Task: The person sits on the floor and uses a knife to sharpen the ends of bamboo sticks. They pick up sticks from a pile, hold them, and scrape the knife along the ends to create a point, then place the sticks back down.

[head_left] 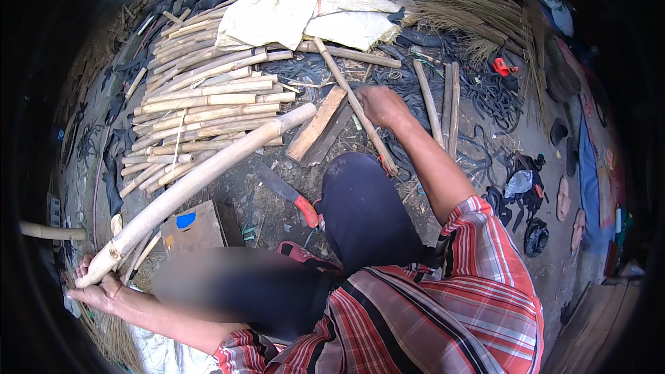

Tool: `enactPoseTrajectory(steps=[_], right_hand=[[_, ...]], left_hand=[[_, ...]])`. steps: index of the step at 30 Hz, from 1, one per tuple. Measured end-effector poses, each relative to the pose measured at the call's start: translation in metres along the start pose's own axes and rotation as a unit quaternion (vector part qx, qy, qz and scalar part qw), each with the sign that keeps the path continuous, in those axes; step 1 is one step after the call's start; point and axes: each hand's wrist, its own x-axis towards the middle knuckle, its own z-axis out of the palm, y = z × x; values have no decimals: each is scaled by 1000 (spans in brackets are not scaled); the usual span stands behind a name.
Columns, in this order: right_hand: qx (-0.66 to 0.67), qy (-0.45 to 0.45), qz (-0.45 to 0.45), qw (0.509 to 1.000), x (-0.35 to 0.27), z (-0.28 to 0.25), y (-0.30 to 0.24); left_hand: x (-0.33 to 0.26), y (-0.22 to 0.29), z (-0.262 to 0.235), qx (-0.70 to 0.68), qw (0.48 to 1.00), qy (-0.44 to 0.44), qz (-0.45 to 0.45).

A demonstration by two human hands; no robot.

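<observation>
My left hand has its fingers curled around the near end of a long pale pole, which slants up across the ground toward the stack of cut bamboo sticks. My right hand reaches out over a thin stick beside a flat wooden plank; whether those fingers pinch it I cannot tell. A red-handled knife lies near my knee.
</observation>
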Motion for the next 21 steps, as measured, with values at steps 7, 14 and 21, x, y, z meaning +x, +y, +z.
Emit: enactPoseTrajectory(steps=[7,14,21], right_hand=[[-50,269,-259,926,-59,71,46],[215,178,4,960,-100,142,125],[147,243,343,896,-119,161,279]], left_hand=[[-56,-80,94,-50,987,-114,-107],[-164,-149,197,18,915,-260,-308],[-153,-193,135,230,875,-279,-323]])
